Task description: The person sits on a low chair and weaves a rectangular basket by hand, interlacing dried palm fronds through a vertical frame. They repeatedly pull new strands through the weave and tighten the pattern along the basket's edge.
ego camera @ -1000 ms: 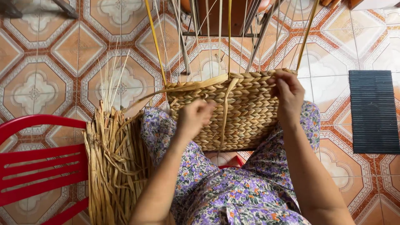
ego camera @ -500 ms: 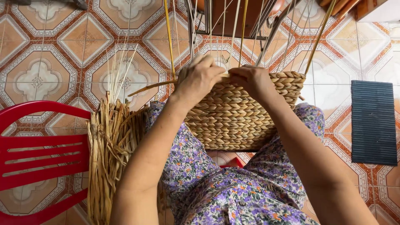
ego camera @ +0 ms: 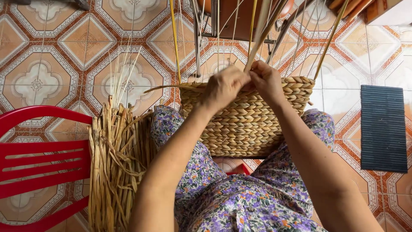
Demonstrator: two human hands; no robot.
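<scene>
The floor (ego camera: 64,51) is covered with patterned tiles in orange, cream and grey, and a dark ribbed mat (ego camera: 383,128) lies on it at the right. A red plastic chair (ego camera: 38,163) stands at the left, and just beside it a bundle of dried flat fibres (ego camera: 113,167) leans upright near the person's knee. The woven basket (ego camera: 253,124) rests on the person's lap, on the floral cloth (ego camera: 240,202), between the knees. Its open rim faces away from the person, toward the top of the view, and loose upright strands (ego camera: 257,38) rise from the rim in the same direction; the woven rows run from left to right. Both forearms reach forward over the lap and meet at the middle of the far rim. The left hand (ego camera: 224,88) is curled, fingers bent down over the rim, and seems to pinch a strand there. The right hand (ego camera: 268,79) is closed beside it, touching it, gripping a pale strand that goes up from the rim. A wooden furniture piece (ego camera: 231,17) stands beyond the basket.
</scene>
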